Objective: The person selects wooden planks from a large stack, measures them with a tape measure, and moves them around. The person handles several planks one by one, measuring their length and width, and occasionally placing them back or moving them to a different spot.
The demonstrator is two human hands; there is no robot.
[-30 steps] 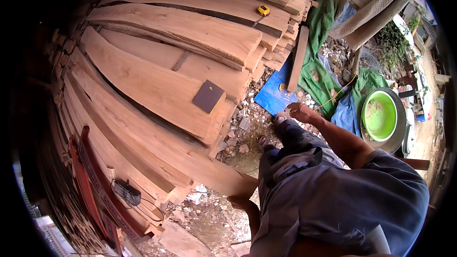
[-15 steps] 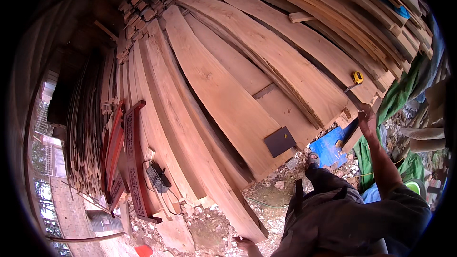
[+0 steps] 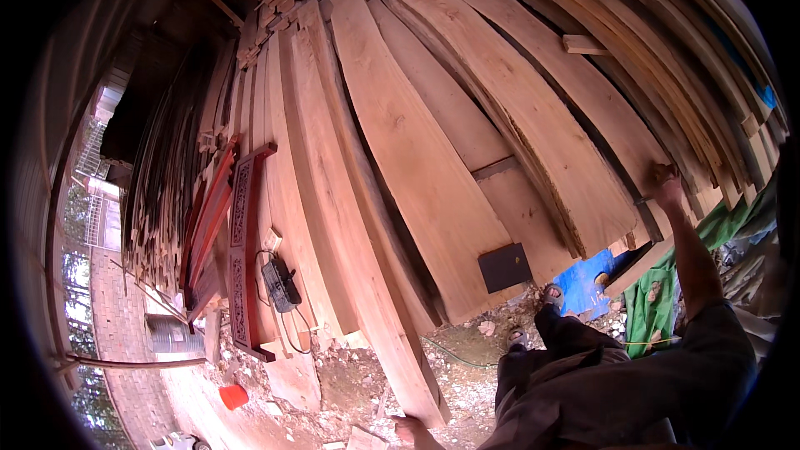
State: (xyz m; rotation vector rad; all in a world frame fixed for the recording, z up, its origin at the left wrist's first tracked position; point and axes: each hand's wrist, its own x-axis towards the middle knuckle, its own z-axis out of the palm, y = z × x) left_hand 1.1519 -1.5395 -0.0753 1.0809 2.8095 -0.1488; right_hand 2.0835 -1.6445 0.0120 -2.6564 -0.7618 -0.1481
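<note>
My right hand [image 3: 666, 187] reaches far to the right, over a wide, pale wooden board [image 3: 575, 67]. Its fingers are curled at the spot where the yellow tape measure lay, and they cover it. Low in the view, my left hand [image 3: 408, 428] is beside the near end of a long, narrow plank [image 3: 387, 329]. Its fingers look bent together; whatever they hold is too small to make out. Between the hands, a dark, flat rectangular pad [image 3: 504, 267] rests near the end of another broad board [image 3: 417, 150].
Carved red wooden panels [image 3: 243, 258] and a black boxy device with a cord [image 3: 280, 285] lie at left. Dark stacked strips [image 3: 167, 183] stand behind them. A red bucket [image 3: 233, 397] is on rubble-strewn ground. Green sheeting [image 3: 650, 300] and a blue panel [image 3: 587, 283] lie below right.
My right hand has moved farther out onto the board, and the yellow tape measure has gone out of sight under it. The left hand stays by the plank end. The whole view has shifted.
</note>
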